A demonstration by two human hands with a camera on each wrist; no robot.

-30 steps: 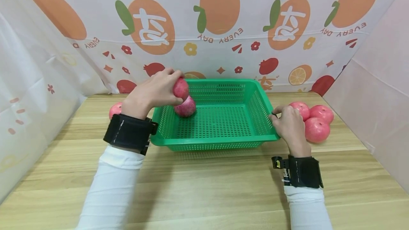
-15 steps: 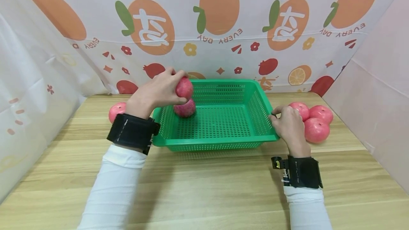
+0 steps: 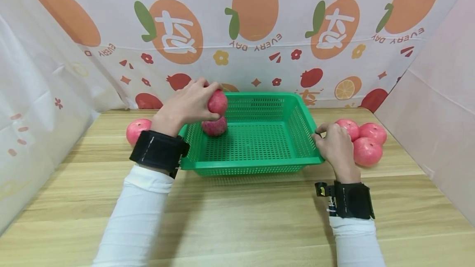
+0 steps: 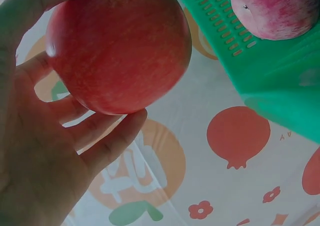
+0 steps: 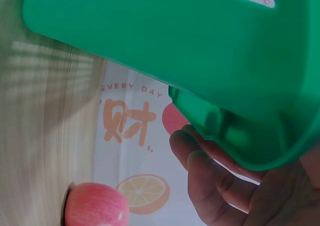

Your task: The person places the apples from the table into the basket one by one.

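Observation:
My left hand [image 3: 187, 104] grips a pink-red apple [image 3: 218, 103] above the left end of a green plastic basket [image 3: 248, 162]. In the left wrist view this apple [image 4: 120, 50] sits between the thumb side and the spread fingers. Below it, a darker striped apple [image 3: 214, 127] lies inside the basket, near its left wall. My right hand [image 3: 337, 145] holds the basket's right rim. From the right wrist view, its fingers [image 5: 202, 181] curl beneath the rim, while the thumb is hidden.
Three pink apples [image 3: 368, 151] cluster on the wooden table [image 3: 252, 217], just right of my right hand. Another apple [image 3: 137, 132] stands left of the basket, partly behind my left wrist. A fruit-print curtain [image 3: 256, 65] closes off the back, and plain sheets hang at both sides.
My left hand has moved slightly right with its apple, further over the basket and the apple inside. More of the apple at the left shows. My right hand stays at the rim.

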